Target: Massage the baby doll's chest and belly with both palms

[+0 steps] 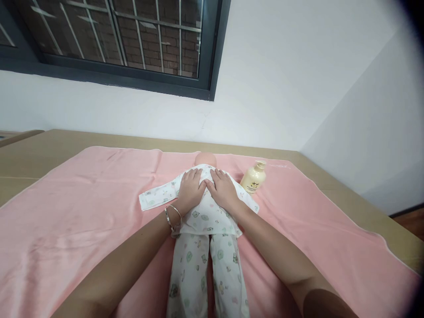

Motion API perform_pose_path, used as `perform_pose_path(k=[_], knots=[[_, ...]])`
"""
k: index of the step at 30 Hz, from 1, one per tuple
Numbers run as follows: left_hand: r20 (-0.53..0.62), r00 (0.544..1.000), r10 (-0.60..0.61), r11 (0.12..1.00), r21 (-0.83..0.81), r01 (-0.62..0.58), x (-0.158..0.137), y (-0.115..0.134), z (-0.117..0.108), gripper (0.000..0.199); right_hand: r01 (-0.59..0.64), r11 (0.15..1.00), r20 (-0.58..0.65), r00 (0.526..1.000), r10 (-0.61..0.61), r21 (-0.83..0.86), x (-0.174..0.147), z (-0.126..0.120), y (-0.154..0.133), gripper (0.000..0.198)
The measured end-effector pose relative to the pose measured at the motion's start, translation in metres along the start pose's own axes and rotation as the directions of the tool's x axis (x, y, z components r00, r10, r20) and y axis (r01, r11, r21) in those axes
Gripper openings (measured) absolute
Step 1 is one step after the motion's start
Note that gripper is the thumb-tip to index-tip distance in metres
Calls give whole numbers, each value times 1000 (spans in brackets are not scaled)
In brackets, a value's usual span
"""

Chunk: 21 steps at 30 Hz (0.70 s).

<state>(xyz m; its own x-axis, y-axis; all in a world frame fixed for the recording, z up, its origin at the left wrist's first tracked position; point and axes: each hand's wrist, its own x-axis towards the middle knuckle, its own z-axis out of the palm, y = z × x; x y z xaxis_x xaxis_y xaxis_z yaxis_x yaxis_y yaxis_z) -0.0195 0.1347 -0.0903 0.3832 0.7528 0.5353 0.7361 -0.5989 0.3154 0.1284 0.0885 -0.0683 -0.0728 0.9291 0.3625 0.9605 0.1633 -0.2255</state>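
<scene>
A baby doll lies on a pink blanket [109, 185], dressed in a white printed top [208, 218] and matching trousers [190, 274]. Only the rounded top of the doll's head [205, 159] shows past the collar. My left hand [191, 189] rests flat on the left side of the upper top, fingers pointing toward the head. On the other side my right hand [223, 187] lies flat in the same way, the two thumbs close together. A silver bangle [172, 217] circles my left wrist. One sleeve [159, 195] stretches out left; the other is partly behind my right forearm.
A pale yellow pump bottle [254, 179] leans beside the doll's right-hand shoulder. The blanket covers a wooden surface [334, 201] whose edge runs along the white wall [265, 88]. Above is a dark-framed window [132, 44] with metal bars.
</scene>
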Motion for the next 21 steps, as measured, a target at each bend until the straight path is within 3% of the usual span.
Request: perform_pose_path(k=[21], knots=[[-12,1000,-18,1000,-20,18,-2,4,-3,47,-57,997,9,998,56,54,3,-4,-2,48]])
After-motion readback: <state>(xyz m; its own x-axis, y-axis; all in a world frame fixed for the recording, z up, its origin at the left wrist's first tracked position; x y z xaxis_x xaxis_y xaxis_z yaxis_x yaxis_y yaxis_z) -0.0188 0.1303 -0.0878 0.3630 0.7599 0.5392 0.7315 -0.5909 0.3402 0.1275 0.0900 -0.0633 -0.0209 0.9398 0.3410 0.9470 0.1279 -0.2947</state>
